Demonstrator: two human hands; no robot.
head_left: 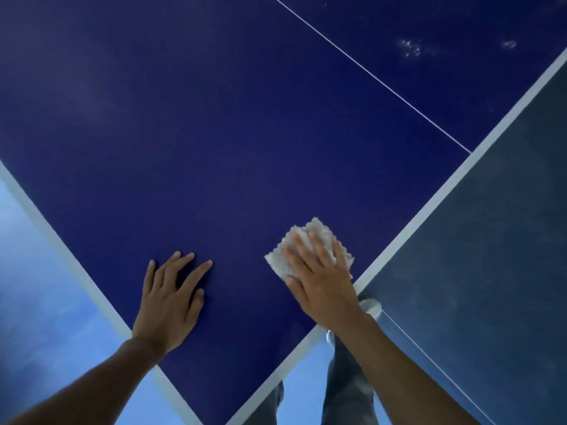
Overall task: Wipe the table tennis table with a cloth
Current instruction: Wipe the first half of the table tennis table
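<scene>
Cloth [313, 233] lies flat on the table [214, 133] in the head view, near the corner and just beside the white edge stripe [429, 210]. The right hand [322, 280] presses it down with straight fingers, and its far corners show past the fingertips. The left hand [170, 302] rests spread on bare blue surface, apart from the cloth and to its left. To wipe well, I judge, keep the palm flat and pressure even, overlap the passes, and work out toward the pale smudges [411, 47] beyond the thin line [368, 72], bracing with the left hand.
</scene>
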